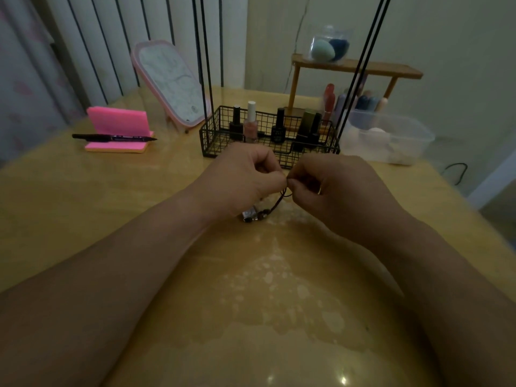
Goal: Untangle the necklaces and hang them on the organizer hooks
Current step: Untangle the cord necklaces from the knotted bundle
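My left hand (240, 181) and my right hand (332, 188) meet fingertip to fingertip over the middle of the table, both pinching a thin dark necklace cord (282, 198). The cord droops between the hands to small dark beads and a silvery pendant (250, 215) lying on the table under my left hand. Most of the cord is hidden inside my fingers. Two pairs of black cords (203, 65) rise from near the wire basket to the top of the view. I see no hooks.
A black wire basket (215, 143) with nail polish bottles stands just beyond my hands. Behind it are a wooden shelf (357, 67) with a sponge box, a clear plastic tub (391, 138), a pink-framed mirror (170, 82) and pink sticky notes with a black marker (114, 137).
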Demonstrator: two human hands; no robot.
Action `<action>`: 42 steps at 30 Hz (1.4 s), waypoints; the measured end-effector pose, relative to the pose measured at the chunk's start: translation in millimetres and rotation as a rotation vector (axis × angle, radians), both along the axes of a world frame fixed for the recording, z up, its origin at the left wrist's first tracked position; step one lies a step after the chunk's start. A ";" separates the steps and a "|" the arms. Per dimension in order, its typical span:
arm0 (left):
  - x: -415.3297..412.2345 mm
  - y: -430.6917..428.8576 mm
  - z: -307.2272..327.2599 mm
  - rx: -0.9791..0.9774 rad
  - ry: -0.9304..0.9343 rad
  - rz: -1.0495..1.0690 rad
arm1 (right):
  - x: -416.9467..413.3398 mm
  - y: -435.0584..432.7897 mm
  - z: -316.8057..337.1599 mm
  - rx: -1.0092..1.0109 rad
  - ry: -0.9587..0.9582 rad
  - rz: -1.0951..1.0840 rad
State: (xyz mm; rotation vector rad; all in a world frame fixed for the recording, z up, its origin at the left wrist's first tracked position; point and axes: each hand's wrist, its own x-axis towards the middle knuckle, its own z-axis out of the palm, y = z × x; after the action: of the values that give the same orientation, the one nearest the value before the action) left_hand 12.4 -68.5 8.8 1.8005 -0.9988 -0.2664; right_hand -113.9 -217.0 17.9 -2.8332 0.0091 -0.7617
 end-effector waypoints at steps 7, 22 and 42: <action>2.1 2.1 2.0 0.032 -0.003 -0.045 | -0.1 -0.8 -0.9 0.093 -0.030 0.012; 0.4 3.7 8.4 -0.009 0.120 -0.082 | -1.4 4.5 -3.6 0.412 -0.037 0.011; 5.6 3.3 3.7 -0.007 0.066 -0.061 | -1.1 -1.3 -3.8 0.350 0.001 0.052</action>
State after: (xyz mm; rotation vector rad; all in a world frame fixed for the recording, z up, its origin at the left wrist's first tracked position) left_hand 18.0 -65.2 12.5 1.7458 -1.0082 -0.3576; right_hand -115.0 -218.2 14.2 -2.4923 0.0618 -0.6736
